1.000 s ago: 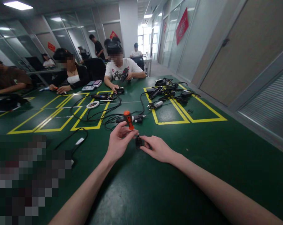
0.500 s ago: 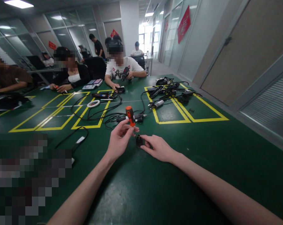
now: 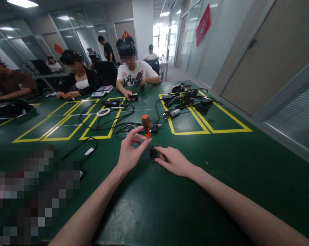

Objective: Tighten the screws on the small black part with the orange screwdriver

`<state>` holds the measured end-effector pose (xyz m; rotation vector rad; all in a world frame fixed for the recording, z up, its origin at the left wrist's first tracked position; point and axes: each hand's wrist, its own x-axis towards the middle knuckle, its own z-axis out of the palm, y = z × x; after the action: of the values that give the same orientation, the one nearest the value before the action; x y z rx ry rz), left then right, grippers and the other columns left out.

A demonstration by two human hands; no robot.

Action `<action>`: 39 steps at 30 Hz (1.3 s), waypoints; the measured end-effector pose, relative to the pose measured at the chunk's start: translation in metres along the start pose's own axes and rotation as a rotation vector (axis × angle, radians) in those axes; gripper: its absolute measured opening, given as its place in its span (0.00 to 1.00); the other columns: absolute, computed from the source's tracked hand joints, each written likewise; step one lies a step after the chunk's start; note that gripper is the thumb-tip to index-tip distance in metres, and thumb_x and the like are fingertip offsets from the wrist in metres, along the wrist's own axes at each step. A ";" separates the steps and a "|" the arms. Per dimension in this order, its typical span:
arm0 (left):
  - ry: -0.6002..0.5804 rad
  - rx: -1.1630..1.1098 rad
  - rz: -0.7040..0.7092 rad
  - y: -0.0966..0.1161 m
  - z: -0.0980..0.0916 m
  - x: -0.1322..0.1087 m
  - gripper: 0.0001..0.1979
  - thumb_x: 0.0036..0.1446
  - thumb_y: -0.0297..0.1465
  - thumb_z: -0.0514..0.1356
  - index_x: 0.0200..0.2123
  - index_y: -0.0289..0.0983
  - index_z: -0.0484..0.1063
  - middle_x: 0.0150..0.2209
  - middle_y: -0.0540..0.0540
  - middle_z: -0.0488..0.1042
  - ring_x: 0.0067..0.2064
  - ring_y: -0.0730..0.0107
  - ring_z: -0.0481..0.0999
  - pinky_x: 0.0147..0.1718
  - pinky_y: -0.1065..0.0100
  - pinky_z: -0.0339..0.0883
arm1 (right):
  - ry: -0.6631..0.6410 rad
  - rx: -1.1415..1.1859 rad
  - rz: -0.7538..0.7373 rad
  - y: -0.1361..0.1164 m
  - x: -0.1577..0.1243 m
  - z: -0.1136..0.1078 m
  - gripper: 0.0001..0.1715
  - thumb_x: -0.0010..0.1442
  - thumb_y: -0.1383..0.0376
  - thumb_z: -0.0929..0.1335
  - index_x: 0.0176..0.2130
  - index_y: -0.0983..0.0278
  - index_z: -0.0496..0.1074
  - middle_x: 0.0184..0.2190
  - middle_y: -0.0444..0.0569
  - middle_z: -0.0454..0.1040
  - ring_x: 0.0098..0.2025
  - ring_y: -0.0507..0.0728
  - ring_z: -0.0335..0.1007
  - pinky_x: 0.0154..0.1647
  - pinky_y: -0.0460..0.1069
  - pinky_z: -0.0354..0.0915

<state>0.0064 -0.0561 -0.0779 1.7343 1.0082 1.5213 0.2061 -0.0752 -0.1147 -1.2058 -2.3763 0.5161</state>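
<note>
A screwdriver with an orange and grey handle [image 3: 146,125] stands nearly upright, pinched low on its handle by the fingers of my left hand [image 3: 131,150]. Its thin shaft points down to the left side of a small round black part [image 3: 153,154] on the green table [image 3: 134,212]. Whether the tip touches the part is too small to tell. My right hand [image 3: 175,161] grips that part from the right between thumb and index finger. A short dark stub rises from the top of the part.
Behind my hands lie black cables [image 3: 129,127] and a grey-black tool [image 3: 173,113]. More cables and adapters [image 3: 185,99] are piled at the back right. A white ring [image 3: 103,112] lies left. Across the table, a person [image 3: 134,71] holds a drill.
The screwdriver has turned more upright in my left hand, and its handle has shifted slightly right. My right hand keeps its grip on the black part. The whole view has shifted a little.
</note>
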 end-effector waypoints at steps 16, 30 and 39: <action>-0.132 0.073 0.065 0.005 -0.008 0.009 0.23 0.55 0.31 0.70 0.54 0.40 0.73 0.27 0.55 0.74 0.29 0.74 0.72 0.31 0.73 0.66 | -0.006 0.001 0.006 0.000 0.000 0.000 0.16 0.68 0.66 0.70 0.55 0.65 0.72 0.28 0.43 0.75 0.31 0.55 0.69 0.38 0.50 0.62; -0.272 0.087 0.257 -0.007 -0.014 0.024 0.48 0.59 0.29 0.69 0.74 0.50 0.45 0.31 0.55 0.71 0.26 0.77 0.66 0.26 0.73 0.65 | -0.003 -0.003 0.007 0.002 0.000 0.001 0.18 0.68 0.66 0.69 0.57 0.63 0.72 0.29 0.43 0.76 0.31 0.55 0.71 0.38 0.49 0.62; -0.315 0.112 0.352 -0.002 -0.014 0.034 0.46 0.59 0.28 0.69 0.73 0.46 0.47 0.37 0.51 0.78 0.28 0.76 0.74 0.26 0.74 0.70 | 0.001 -0.004 0.011 0.001 -0.001 0.001 0.20 0.67 0.67 0.70 0.58 0.64 0.72 0.29 0.43 0.76 0.31 0.55 0.71 0.38 0.50 0.63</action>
<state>-0.0063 -0.0268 -0.0601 2.2376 0.6630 1.3503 0.2067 -0.0753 -0.1157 -1.2216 -2.3725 0.5146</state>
